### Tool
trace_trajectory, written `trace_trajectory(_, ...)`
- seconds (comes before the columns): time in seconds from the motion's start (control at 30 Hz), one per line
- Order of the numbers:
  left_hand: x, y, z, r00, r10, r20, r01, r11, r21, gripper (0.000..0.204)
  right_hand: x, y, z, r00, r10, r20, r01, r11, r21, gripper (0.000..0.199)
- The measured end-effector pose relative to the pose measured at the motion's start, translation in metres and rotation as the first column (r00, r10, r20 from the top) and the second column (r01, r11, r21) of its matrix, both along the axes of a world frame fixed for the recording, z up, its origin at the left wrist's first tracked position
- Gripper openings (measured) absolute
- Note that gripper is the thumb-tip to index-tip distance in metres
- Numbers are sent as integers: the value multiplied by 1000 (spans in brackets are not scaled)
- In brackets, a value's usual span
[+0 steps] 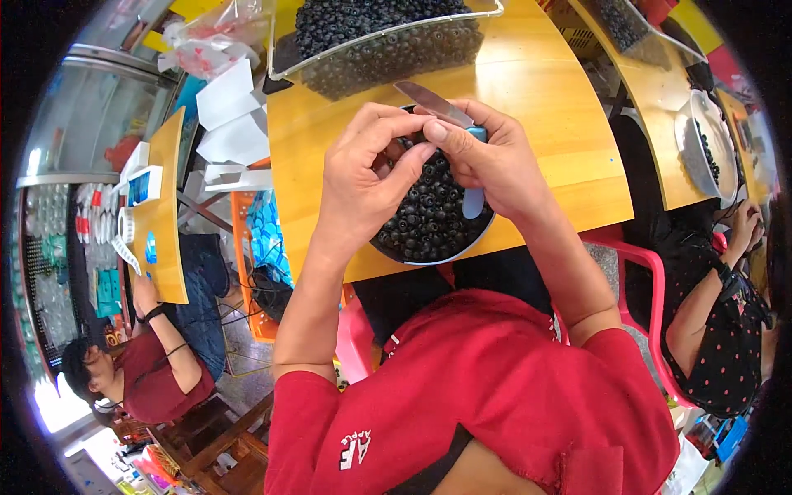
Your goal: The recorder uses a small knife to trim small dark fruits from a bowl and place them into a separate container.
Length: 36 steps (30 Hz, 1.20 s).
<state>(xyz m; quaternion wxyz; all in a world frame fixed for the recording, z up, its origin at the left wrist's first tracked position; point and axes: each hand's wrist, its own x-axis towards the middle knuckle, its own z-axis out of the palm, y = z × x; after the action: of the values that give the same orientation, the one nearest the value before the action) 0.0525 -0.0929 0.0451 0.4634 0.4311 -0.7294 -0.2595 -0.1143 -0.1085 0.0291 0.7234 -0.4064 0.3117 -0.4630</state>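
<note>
Dark, round seed-like pieces fill the bowl (429,216) right under my hands, and I read the step in hand as working one piece with the blade. My left hand (363,177) is curled nearly closed, thumb and forefinger pinched on what looks like a single dark piece (418,137), though it is mostly hidden behind the fingers. My right hand (495,165) is wrapped shut around a small knife (450,120) with a pale blue handle, its steel blade pointing up and to the left, just above the pinched piece. I judge the next move calls for a short, controlled cut with the piece held steady, clear of the left fingertips. The yellow wooden surface (544,91) carries the bowl at its near edge and a clear tray (388,45) heaped with the same dark pieces at the far side. Around it, other people sit at similar yellow surfaces to my left and right, one beside a white bowl (701,148).
</note>
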Motion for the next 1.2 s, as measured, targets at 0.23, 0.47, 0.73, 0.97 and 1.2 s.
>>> trace_trajectory(0.23,-7,6,-10,877,25,-480,116,958,262,19,5,-1,0,1000,-8,5,8,999,32,23)
trace_trajectory(0.47,-1,7,-20,850,97,-518,124,918,376,18,8,-2,-6,1000,-17,11,16,1000,23,27)
trace_trajectory(0.73,0,7,-17,940,63,-336,40,956,291,16,12,-5,0,974,-96,-204,77,992,-98,26)
trace_trajectory(0.97,-2,2,-24,796,119,-594,121,929,349,18,3,-8,-3,999,22,-23,-22,999,-29,24)
trace_trajectory(1.2,0,3,-17,661,241,-711,169,875,454,22,7,0,4,983,-115,-143,84,975,-204,29)
